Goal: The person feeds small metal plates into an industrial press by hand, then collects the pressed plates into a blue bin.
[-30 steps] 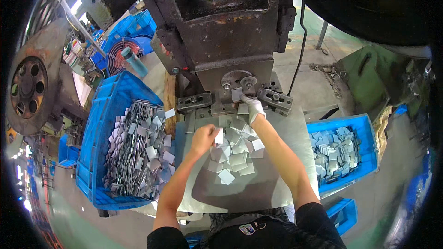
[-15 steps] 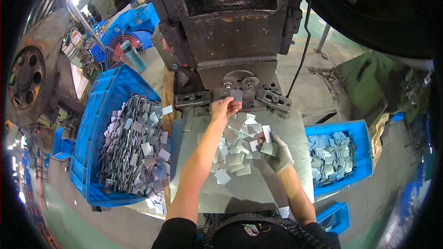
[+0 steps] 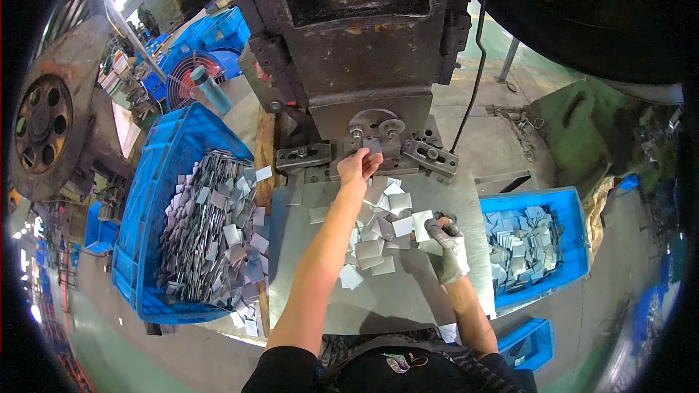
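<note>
My bare left hand [image 3: 360, 165] reaches to the die [image 3: 378, 127] under the press ram. Its fingers pinch the near edge of a small grey metal plate [image 3: 372, 145], which lies at the die. Over the right side of the steel table, my gloved right hand [image 3: 449, 246] is closed with its fingertips on the edge of another square metal plate [image 3: 421, 225]. A pile of loose metal plates [image 3: 369, 249] is spread on the table between my arms. My right palm is turned out of sight.
A large blue crate [image 3: 138, 240] full of plates stands left; another blue crate [image 3: 575, 247] with plates stands right. A small blue bin [image 3: 542, 346] sits lower right. The heavy press ram [image 3: 371, 65] hangs above the die, flanked by clamps [image 3: 431, 156]. A black cable [image 3: 473, 94] hangs alongside.
My right hand has turned and moved slightly up and right, bringing a plate's pale face into view. My left hand has shifted slightly forward at the die, still on its plate.
</note>
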Tool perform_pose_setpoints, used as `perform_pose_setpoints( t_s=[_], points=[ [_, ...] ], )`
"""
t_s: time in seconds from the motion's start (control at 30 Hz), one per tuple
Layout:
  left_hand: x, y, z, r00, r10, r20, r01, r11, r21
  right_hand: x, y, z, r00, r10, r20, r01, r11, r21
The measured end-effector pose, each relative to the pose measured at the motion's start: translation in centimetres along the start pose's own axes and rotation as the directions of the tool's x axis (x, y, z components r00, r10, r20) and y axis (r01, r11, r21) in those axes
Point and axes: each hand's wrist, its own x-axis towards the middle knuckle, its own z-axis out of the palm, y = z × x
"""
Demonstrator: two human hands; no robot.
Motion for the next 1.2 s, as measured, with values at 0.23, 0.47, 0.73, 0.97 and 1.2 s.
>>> perform_pose_setpoints(
  t_s=[0.23,0.47,0.73,0.97,1.2],
  points=[
    [-0.4,0.0,0.1,1.000,-0.010,0.023,0.011,1.000,-0.024,-0.7,-0.5,-1.0,0.998,0.014,0.065,-0.026,0.982,0.186],
    [-1.2,0.5,-0.5,0.998,0.030,0.058,-0.032,0.999,0.028,0.9,1.2,-2.9,0.992,0.025,0.123,-0.036,0.995,0.089],
    [-8.9,1.2,-3.2,0.808,-0.027,0.589,-0.540,0.364,0.758,2.1,2.6,-0.6,0.898,0.329,0.292,-0.431,0.790,0.435],
    [-6.2,0.7,-5.5,0.582,0.136,0.801,-0.743,-0.312,0.593,4.5,1.0,-3.3,0.964,0.254,0.079,-0.265,0.890,0.371],
    [-6.8,1.3,-7.7,0.653,0.199,0.731,-0.663,-0.317,0.678,10.0,2.5,-2.4,0.977,0.128,0.172,-0.137,0.990,0.042]
  ],
)
